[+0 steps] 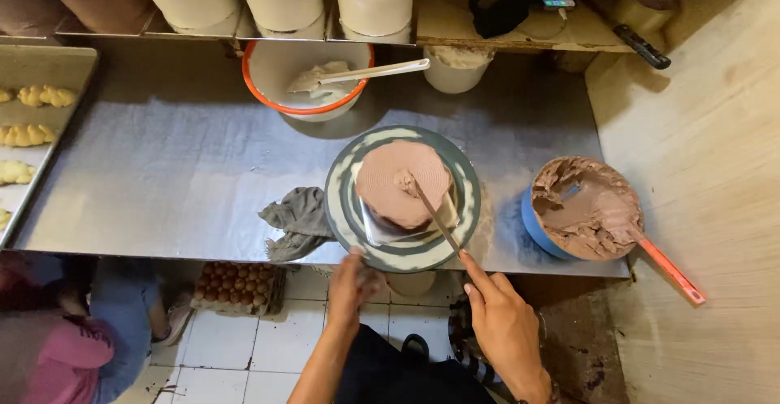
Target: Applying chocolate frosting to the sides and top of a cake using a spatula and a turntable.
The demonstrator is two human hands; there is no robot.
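Cake (404, 183) top coated brown, lower side bare; right hand (504, 323) gripping spatula (431, 209) on top, left hand (351, 286) pinching turntable (402, 249) rim.

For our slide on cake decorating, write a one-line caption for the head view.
Right hand spreads brown frosting with a spatula over a cake on a turntable, left hand at its rim.

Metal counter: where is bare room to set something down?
The steel counter is widest bare left of the grey rag, between the baking tray of pastries and orange-rimmed white bowl. It is crowded around the turntable, the blue bowl of brown icing and both hands.
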